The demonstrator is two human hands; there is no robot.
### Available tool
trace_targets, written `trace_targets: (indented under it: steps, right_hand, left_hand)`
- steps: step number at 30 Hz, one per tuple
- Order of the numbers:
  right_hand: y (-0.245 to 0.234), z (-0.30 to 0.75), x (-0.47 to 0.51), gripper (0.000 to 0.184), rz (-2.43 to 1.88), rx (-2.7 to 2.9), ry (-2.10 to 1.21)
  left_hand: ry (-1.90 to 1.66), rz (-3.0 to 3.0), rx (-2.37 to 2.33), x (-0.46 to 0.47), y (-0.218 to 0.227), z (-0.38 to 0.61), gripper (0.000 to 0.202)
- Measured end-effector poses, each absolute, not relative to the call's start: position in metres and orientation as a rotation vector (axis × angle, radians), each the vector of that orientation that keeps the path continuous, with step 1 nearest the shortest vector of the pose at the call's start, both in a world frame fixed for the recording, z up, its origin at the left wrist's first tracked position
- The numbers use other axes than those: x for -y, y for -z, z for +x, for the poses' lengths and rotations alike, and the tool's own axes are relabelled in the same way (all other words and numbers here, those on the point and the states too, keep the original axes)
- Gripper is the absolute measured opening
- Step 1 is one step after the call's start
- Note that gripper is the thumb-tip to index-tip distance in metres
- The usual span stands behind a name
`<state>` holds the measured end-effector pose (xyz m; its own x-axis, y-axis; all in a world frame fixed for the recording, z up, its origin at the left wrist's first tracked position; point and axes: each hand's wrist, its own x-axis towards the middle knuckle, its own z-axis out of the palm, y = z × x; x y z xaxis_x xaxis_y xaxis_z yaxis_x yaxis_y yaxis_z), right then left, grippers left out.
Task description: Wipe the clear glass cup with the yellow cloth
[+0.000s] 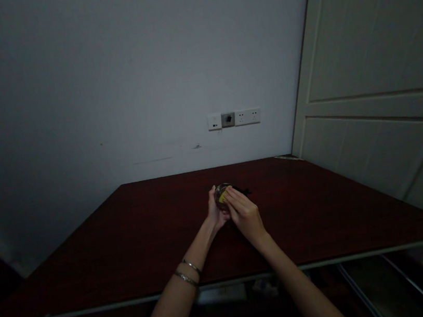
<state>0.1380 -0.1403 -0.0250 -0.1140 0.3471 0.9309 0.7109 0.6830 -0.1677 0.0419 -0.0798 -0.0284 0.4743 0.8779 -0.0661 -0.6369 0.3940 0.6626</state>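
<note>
Both my hands meet over the middle of a dark red table. My left hand curls around a small round, shiny object with a yellow patch on it. My right hand lies over the object from the right, fingers pressed together on the yellow patch. A dark thing, perhaps a cord or strap, pokes out behind my right hand. The dim light hides what the object is. Two bracelets sit on my left wrist.
A white wall stands behind the table with a row of sockets. A white panelled door fills the right side. The table's pale front edge runs under my forearms.
</note>
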Motion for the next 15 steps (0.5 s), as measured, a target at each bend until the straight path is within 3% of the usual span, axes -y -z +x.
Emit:
trace_targets:
  steps: [4, 10, 15]
  right_hand:
    - [0.025, 0.137, 0.138, 0.033, -0.895, 1.651, 0.380]
    - [0.031, 0.128, 0.147, 0.037, -0.846, 1.740, 0.378]
    - [0.026, 0.142, 0.143, 0.034, -0.874, 1.718, 0.370]
  left_hand:
    - [-0.940, 0.648, -0.492, 0.081, 0.029, 0.040, 0.054]
    - [-1.147, 0.556, -0.374, 0.085, 0.021, 0.042, 0.041]
    - [-0.962, 0.646, -0.449, 0.084, 0.025, 0.037, 0.055]
